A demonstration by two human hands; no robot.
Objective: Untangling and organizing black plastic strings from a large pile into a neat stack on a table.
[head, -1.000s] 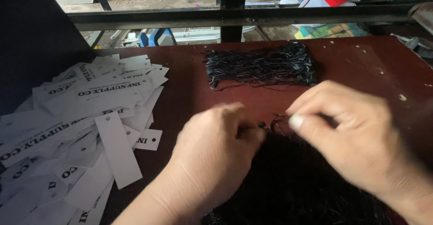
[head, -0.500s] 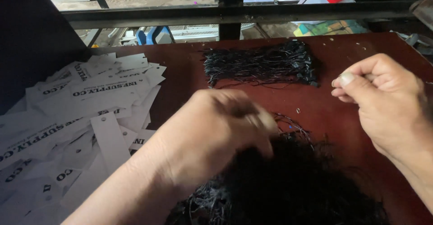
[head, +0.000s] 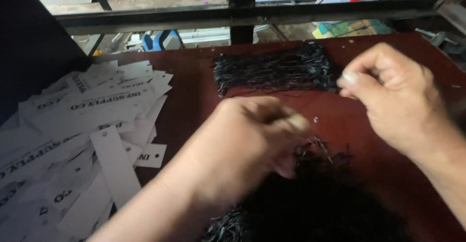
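left hand (head: pixel 252 145) has its fingers dug into the loose black string pile (head: pixel 310 198) at the bench's (head: pixel 194 96) near edge, right hand (head: pixel 388 94) pinches one strand shut, so I'd pull slowly to avoid tangles.

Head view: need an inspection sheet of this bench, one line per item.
Surface: dark red-brown table, small pale specks near its far right edge.
Job's things: loose heap of black strings at the near edge; neat bundle of black strings lying farther back.
Clutter: pile of white paper tags spread over the table's left side, some with punched holes.
Hands: left hand bent over the loose heap, fingertips at the strings; right hand raised above the table, thumb and finger pinched, what it pinches too thin to tell.
Cables: nothing seen.
Surroundings: dark metal rail behind the table; coloured items on the ground beyond.
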